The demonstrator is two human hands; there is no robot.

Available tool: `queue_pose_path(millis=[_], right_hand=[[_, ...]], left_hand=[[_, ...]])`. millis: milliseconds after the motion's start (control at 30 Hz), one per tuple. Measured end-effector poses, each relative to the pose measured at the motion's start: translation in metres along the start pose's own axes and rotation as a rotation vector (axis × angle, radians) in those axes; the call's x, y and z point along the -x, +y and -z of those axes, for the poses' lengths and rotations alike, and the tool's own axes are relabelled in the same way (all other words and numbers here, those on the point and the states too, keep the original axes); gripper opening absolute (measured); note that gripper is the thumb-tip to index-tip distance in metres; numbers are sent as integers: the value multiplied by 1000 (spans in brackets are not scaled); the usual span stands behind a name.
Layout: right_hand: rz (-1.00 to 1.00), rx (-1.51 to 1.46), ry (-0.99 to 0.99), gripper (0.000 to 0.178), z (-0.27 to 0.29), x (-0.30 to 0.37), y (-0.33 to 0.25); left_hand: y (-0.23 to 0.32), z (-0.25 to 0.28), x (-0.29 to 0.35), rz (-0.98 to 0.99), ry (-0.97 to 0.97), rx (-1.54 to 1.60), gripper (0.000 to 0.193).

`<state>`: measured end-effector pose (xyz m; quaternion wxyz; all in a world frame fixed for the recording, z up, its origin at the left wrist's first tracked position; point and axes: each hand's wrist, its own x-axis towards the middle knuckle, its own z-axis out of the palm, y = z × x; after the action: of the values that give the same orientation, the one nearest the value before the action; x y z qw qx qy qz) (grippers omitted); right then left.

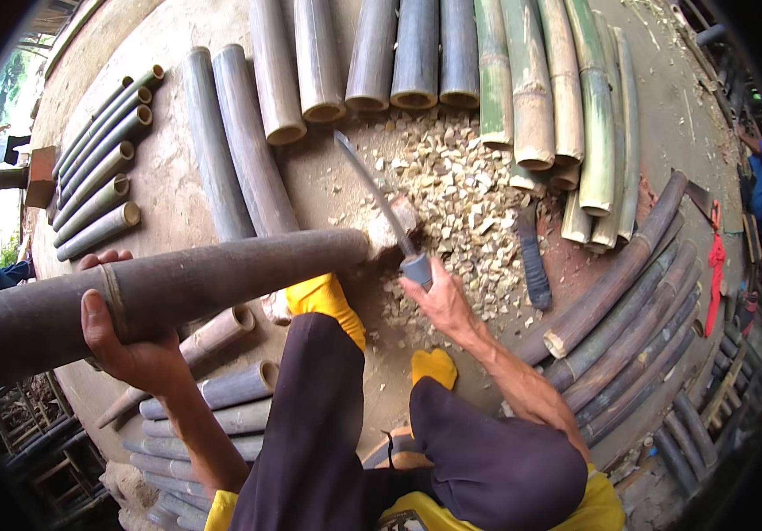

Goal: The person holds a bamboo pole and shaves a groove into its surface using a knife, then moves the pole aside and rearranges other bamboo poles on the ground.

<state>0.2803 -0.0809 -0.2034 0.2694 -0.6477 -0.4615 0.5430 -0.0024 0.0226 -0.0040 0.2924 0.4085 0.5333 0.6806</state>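
Observation:
A thick dark bamboo pole (221,270) runs in from the left edge, its far end against a pale chopping block (396,221). My left hand (128,341) is wrapped round the pole from below near a node, thumb on the near side. In my right hand (443,305) is a machete (372,190), gripped by its dark handle. Its curved blade points up and away to the left, crossing over the block beside the pole's end. Bamboo chips (469,195) lie heaped just beyond and right of the block.
Large bamboo tubes (416,53) lie in a row at the far side. Green bamboo lengths (536,80) and dark poles (638,301) lie to the right, thin tubes (102,186) to the left. A dark-wrapped handle (534,257) rests by the chips. My yellow-socked foot (434,365) is near.

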Motion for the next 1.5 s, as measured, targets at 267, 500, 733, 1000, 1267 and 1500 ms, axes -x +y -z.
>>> queue_pose_path(millis=[267,500,733,1000,1267,1500], right_hand=[[462,-174,260,46,31,30,-51],[339,107,245,41,24,28,-29],[617,81,463,40,36,33,-63],[162,287,145,33,24,-7,27],[632,97,348,30,19,6,-27],[325,231,164,32,23,-23,1]], left_hand=[[21,14,-19,65,187,55,57],[-16,-5,-13,45,16,63,49],[-21,-5,-6,146,59,81,51],[-21,0,-11,94,-6,114,53],[-14,2,-7,115,-20,102,54],[-17,17,-7,130,33,114,55]])
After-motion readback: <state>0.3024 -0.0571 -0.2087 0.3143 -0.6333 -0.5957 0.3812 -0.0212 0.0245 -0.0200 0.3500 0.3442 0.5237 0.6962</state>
